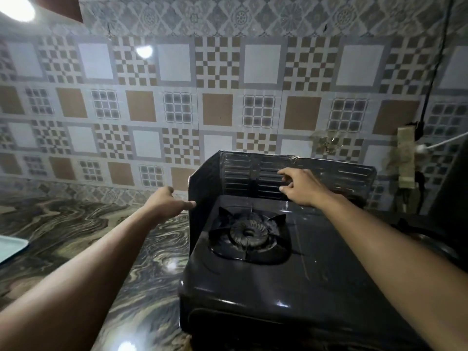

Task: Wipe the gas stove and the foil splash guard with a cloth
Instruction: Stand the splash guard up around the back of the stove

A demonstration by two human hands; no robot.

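Your fingers [283, 173] on the right hand [302, 186] are loosely spread and curled, holding nothing, with the tips close to the ribbed back panel of the foil splash guard [329, 173] just right of the frame's centre; you cannot tell from this view whether they touch it. Your left hand [168, 202] reaches in from the lower left with its fingers partly curled and one pointing toward the guard's left wing. That fingertip sits right at the wing's front edge, and the hand is empty.

The splash guard stands upright around the back and left side of the gas stove [266, 287], folded at the corner, with its back panel in front of the tiled wall [177, 97]. The stove is a dark single-burner unit filling the lower centre and right of the frame, and it rests on a marbled countertop [76, 219]. Its round burner [249, 233] and the pan support lie in the middle of the stove top, below your right hand and well clear of both hands.

No cloth shows in either hand. At the left edge of the frame the corner of a pale tray [11, 245] rests on the counter. At the upper right a power strip [406, 158] hangs on the wall with a dark cable [435, 72] running up from it.
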